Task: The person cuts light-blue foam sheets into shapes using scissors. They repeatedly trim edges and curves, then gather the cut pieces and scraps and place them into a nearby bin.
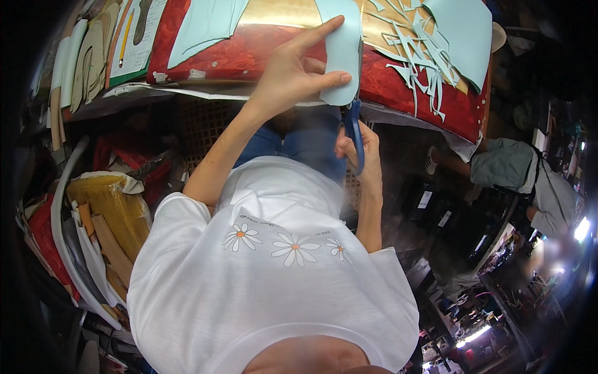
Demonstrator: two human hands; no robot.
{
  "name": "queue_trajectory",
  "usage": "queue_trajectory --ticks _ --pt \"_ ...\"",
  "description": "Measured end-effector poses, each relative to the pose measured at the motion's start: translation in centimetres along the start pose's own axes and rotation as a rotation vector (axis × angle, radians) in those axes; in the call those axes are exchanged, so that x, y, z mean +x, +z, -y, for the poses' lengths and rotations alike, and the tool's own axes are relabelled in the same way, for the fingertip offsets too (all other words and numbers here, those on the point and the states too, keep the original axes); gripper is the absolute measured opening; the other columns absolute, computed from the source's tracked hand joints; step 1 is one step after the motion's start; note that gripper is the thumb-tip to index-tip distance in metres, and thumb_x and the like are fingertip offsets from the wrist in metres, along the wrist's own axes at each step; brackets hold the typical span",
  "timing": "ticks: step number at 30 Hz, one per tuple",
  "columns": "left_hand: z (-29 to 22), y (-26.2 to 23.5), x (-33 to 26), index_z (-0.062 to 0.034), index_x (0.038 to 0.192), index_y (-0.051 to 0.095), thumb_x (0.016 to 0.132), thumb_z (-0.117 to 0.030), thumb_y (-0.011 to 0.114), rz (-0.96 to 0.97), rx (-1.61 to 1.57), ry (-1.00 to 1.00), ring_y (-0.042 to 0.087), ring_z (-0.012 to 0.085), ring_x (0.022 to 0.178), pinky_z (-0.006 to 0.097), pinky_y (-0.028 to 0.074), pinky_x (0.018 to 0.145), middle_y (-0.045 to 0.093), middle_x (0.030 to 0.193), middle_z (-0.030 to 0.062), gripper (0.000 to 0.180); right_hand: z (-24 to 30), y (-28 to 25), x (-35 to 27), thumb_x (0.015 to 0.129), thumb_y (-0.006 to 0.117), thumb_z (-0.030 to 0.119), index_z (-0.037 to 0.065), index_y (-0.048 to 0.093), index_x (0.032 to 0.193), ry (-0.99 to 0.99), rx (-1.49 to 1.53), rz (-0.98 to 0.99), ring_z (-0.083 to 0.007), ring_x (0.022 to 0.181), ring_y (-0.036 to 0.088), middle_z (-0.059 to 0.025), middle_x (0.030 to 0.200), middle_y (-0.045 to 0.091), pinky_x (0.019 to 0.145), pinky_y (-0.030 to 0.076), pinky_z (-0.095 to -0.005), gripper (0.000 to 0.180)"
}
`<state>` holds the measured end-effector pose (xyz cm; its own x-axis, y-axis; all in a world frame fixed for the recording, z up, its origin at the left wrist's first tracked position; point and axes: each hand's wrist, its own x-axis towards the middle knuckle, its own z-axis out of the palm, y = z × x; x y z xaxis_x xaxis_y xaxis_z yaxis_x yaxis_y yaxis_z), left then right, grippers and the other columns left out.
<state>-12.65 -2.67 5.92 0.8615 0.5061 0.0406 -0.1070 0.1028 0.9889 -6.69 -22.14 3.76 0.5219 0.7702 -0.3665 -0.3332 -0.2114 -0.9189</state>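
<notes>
blue piece: long, round-ended pale blue piece (342, 55) at the front of the tabletop (243, 59), lower end past the edge.
left hand: left hand (286, 71) holding the piece, thumb and forefinger spread across its face.
right hand: right hand (367, 149) gripping the blue-handled scissors (352, 134).
scissors: pointed away from the wearer, along the piece's right edge; blade opening cannot be told.
scraps: thin pale blue strips (418, 62) heaped right of the piece.
left side: pale blue sheets (200, 31); beyond them, a yellow pencil (126, 37) on paper.
</notes>
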Motion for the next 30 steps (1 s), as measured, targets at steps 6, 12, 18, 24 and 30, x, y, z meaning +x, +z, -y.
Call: queue_trajectory --ticks 6,12,18,24,30 --pt "0.7 -0.9 1.9 -0.0064 0.126 0.052 0.077 -0.013 0.072 -0.071 0.129 0.121 0.065 0.0175 0.09 0.027 0.052 0.078 0.059 0.116 0.0089 0.053 -0.3 0.4 -0.1 0.073 0.078 0.025 0.008 0.054 0.076 -0.012 -0.004 -0.026 -0.0032 0.05 0.044 0.0048 0.061 0.05 0.045 0.032 -0.0179 0.03" --pt "0.5 -2.0 2.6 -0.0111 0.126 0.053 0.079 -0.007 0.07 -0.018 0.126 0.117 0.066 0.0137 0.083 0.024 0.052 0.075 0.066 0.1 0.0075 0.05 -0.4 0.3 0.5 0.071 0.079 0.034 0.006 0.053 0.076 -0.042 -0.01 -0.021 -0.0051 0.052 0.047 0.0036 0.061 0.05 0.047 0.035 -0.019 0.037" --pt "0.4 -0.9 1.6 -0.0103 0.127 0.052 0.076 -0.008 0.072 -0.012 0.056 0.068 0.066 0.0148 0.084 0.024 0.052 0.073 0.064 0.106 0.0081 0.055 0.2 0.6 1.5 0.068 0.078 0.044 0.004 0.055 0.08 -0.115 -0.002 -0.043 -0.007 0.054 0.049 0.0014 0.064 0.051 0.05 0.038 -0.0208 0.048" --pt "0.6 -0.2 1.5 -0.0063 0.128 0.05 0.076 -0.006 0.072 -0.031 -0.065 0.036 0.066 0.0145 0.084 0.024 0.051 0.074 0.064 0.106 0.009 0.057 0.3 1.0 1.8 0.07 0.077 0.043 0.004 0.055 0.08 -0.099 0.017 -0.092 -0.0071 0.053 0.048 0.001 0.063 0.051 0.049 0.038 -0.0213 0.046" --pt "0.4 0.5 2.7 -0.0064 0.128 0.05 0.075 -0.008 0.073 -0.054 -0.039 0.04 0.066 0.0153 0.086 0.025 0.05 0.076 0.066 0.096 0.0101 0.057 0.8 0.6 2.6 0.081 0.068 0.04 0.002 0.054 0.083 -0.097 -0.084 -0.099 -0.0073 0.054 0.048 -0.0002 0.06 0.05 0.053 0.04 -0.0209 0.04"
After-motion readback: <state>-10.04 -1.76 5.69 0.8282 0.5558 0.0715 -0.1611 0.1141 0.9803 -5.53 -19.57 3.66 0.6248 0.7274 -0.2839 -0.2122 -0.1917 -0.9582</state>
